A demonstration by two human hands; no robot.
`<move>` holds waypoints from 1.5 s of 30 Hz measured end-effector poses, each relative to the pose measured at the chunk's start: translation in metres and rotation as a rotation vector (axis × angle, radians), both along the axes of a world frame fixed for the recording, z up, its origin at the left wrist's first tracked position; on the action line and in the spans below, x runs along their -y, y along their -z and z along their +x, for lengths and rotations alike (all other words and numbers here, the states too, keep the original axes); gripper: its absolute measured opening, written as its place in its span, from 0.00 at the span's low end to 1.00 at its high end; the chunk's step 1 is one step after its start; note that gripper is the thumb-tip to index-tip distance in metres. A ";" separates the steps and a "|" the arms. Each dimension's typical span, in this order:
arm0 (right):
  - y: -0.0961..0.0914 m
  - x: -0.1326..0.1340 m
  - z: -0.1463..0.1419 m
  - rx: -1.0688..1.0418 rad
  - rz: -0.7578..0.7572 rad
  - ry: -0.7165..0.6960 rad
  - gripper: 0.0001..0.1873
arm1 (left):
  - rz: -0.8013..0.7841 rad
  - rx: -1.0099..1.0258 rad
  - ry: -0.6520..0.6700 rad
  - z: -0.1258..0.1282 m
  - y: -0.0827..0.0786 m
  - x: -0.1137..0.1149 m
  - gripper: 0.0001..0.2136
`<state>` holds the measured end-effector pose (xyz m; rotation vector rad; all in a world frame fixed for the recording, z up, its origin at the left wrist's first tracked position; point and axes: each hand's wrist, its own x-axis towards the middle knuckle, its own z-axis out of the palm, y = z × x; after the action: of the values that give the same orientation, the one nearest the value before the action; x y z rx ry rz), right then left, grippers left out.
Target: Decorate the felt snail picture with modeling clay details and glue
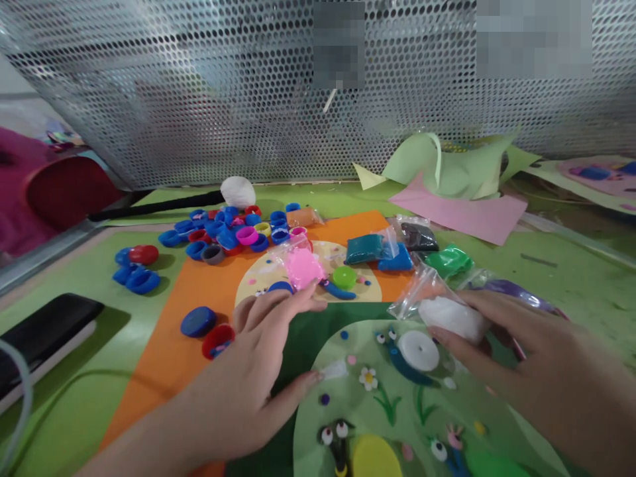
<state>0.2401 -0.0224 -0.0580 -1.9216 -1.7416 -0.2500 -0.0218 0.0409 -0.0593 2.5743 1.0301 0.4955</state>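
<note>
My right hand (527, 351) grips a clear zip bag of white modelling clay (450, 318) between thumb and fingers, above the light green picture circle (328, 397). My left hand (263, 351) is open, its fingers stretched over the dark green card. Its fingertips are close to a bag of pink clay (304, 267), and its thumb tip is beside a small whitish strip (334, 370). On the circle are a clay snail with a white disc shell (419, 350), a white flower (368, 378), a yellow disc (376, 457) and two more clay figures, partly cut off below.
Many bottle caps (247, 235), mostly blue, are heaped at the back left. Bags of teal (364, 248), blue and green clay (450, 261) lie at the back right. Paper scraps (460, 209) rest against a perforated metal panel (278, 99). A black phone-like object (54, 324) is at left.
</note>
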 end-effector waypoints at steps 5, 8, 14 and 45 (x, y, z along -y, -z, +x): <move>0.001 -0.001 0.002 0.001 0.037 -0.106 0.14 | -0.005 -0.010 0.032 -0.001 0.000 -0.002 0.28; 0.003 0.001 0.002 -0.011 -0.014 -0.054 0.12 | -0.063 -0.006 0.056 0.000 -0.002 -0.001 0.29; 0.003 0.001 0.001 -0.072 -0.067 -0.027 0.11 | -0.108 -0.034 0.020 0.002 -0.004 0.000 0.29; 0.002 0.004 0.000 -0.222 -0.261 -0.022 0.13 | 0.115 0.160 0.217 -0.002 -0.001 -0.002 0.30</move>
<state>0.2401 -0.0264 -0.0596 -2.0201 -1.7119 0.2026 -0.0235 0.0433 -0.0585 2.6532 0.6784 0.7073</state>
